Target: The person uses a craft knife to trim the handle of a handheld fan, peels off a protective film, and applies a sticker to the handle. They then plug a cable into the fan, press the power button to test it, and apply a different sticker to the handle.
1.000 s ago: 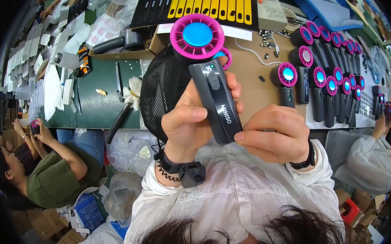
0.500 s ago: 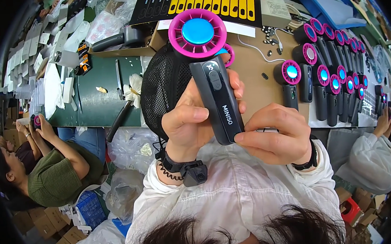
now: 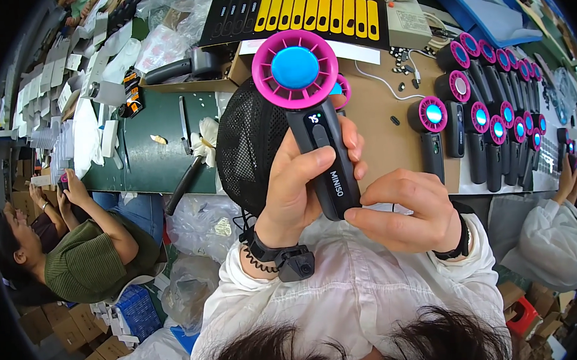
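My left hand (image 3: 294,183) is wrapped round the dark grey handle of a handheld fan (image 3: 295,67), whose round head has a magenta rim and a shiny blue centre. The thumb presses on the lower part of the long button on the handle's front, below a small lit display. At the handle's bottom end, the thumb and forefinger of my right hand (image 3: 408,212) are pinched together, touching its lower corner. A short dark bit shows behind those fingers; what they pinch is too hidden to tell. Behind the fan stands a black mesh bag (image 3: 249,146), partly covering another fan.
Rows of similar fans (image 3: 491,115) lie on the right of the table. A black sheet with yellow strips (image 3: 317,14) is at the back, near small black parts (image 3: 404,58) and a white cable (image 3: 378,80). A brush-like tool (image 3: 185,184) lies left. Co-workers sit at both sides.
My left thumb has shifted from the handle's edge onto the button. The fan sits slightly lower in the picture, and the whole view has shifted a little. My right hand keeps its pinch.
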A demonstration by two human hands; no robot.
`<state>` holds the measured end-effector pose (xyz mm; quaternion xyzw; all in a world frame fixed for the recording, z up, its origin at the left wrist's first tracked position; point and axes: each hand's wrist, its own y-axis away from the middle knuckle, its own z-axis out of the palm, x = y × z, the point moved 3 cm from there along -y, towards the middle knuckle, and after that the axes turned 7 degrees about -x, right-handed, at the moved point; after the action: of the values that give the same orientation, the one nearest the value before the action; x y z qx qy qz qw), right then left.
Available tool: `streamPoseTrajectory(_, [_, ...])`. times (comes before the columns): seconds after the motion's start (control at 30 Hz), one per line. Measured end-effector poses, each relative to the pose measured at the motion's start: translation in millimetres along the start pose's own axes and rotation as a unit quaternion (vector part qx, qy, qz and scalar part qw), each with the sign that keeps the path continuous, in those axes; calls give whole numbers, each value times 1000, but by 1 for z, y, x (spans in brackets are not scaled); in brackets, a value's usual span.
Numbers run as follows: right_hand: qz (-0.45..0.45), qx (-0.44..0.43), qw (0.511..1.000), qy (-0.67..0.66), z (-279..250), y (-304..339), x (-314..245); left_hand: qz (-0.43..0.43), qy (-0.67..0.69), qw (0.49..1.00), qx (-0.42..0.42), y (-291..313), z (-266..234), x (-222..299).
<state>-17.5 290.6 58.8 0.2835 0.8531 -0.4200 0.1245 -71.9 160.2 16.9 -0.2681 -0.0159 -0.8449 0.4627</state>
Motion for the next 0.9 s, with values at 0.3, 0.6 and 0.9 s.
streamPoseTrajectory(0.3, [-10, -7, 1000, 19, 3, 2, -4, -8, -42, 999, 15, 0, 3, 0])
streamPoseTrajectory(0.6, [-8, 2, 1000, 19, 6, 2, -4, -13, -48, 998, 25, -1, 2, 2])
streamPoseTrajectory(0.9, [-3, 11, 1000, 18, 8, 1, -2, -5, -60, 996, 59, -2, 3, 1])
